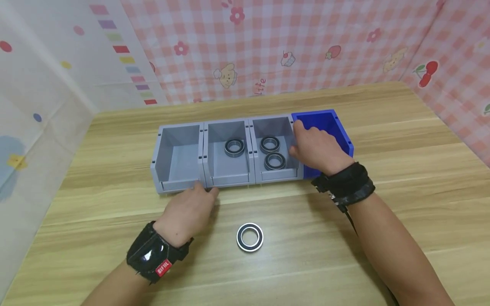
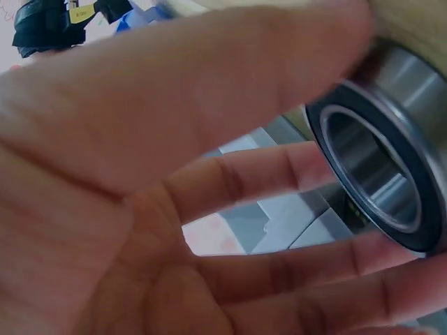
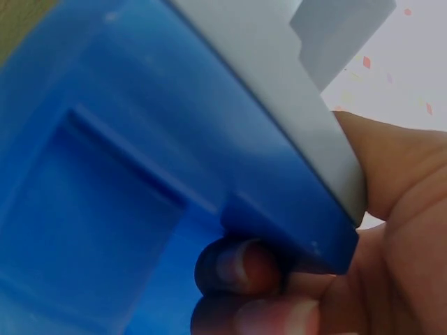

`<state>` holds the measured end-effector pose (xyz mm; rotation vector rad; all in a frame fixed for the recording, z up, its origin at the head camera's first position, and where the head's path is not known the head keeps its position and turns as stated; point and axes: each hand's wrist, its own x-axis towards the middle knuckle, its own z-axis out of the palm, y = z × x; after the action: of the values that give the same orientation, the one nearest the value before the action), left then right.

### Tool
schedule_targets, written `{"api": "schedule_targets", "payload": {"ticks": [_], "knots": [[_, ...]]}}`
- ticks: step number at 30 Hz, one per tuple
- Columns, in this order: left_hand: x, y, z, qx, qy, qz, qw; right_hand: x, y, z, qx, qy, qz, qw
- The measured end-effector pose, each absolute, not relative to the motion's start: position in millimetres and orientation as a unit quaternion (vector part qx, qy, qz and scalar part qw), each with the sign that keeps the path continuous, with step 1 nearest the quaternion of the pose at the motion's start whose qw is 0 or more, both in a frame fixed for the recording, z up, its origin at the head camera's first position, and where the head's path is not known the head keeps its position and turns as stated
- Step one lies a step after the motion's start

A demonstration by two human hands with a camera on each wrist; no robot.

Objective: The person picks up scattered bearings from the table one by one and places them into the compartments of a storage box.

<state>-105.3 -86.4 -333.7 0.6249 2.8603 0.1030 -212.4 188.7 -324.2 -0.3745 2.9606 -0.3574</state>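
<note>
My left hand [image 1: 185, 214] is at the front edge of the grey bins, pinching a ball bearing [image 2: 380, 171] between thumb and fingers; the head view mostly hides this bearing. Over the wall shared by the blue bin [image 1: 321, 123] and the grey bin beside it [image 1: 272, 123], my right hand [image 1: 317, 146] grips the rim. In the right wrist view, its fingertips [image 3: 241, 269] curl inside the blue bin and the thumb lies on the grey side. Two bearings [image 1: 274, 161] lie in that grey bin. Another bearing [image 1: 249, 237] lies flat on the table before the bins.
The middle grey bin [image 1: 229, 180] holds one bearing [image 1: 234, 147]. At the row's left end stands another grey bin [image 1: 180, 185] with nothing visible in it. The wooden table [image 1: 413, 140] meets patterned cloth [image 1: 325, 38] at the back. A black cable [image 1: 352, 223] trails from the right wristband.
</note>
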Motion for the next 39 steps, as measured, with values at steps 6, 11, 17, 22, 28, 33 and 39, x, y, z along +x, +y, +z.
{"api": "schedule_targets", "payload": {"ticks": [6,11,17,22,28,33,39], "knots": [[-108.7,-86.5,-335.1,0.231,0.967,0.015,0.111,-212.4,188.9,-323.6,-0.125,0.982,-0.124,0.067],[-111.3,-86.0,-335.9,0.229,0.965,0.036,0.119,-212.6,188.9,-323.3,-0.124,0.983,-0.121,0.066],[-112.4,-86.1,-336.5,0.240,0.962,0.047,0.123,-212.9,188.2,-323.8,-0.127,0.982,-0.126,0.065],[-111.6,-86.1,-332.8,0.267,0.958,0.038,0.097,-212.7,187.5,-323.3,-0.126,0.982,-0.125,0.066],[-117.8,-84.1,-316.2,0.295,0.955,0.016,0.028,-214.2,185.5,-323.8,-0.128,0.982,-0.120,0.069],[-130.0,-79.2,-303.2,0.313,0.950,0.007,-0.006,-213.8,185.5,-324.8,-0.123,0.982,-0.121,0.074],[-147.9,-70.8,-292.5,0.319,0.948,0.001,0.000,-213.1,187.2,-325.1,-0.120,0.983,-0.122,0.072]]}}
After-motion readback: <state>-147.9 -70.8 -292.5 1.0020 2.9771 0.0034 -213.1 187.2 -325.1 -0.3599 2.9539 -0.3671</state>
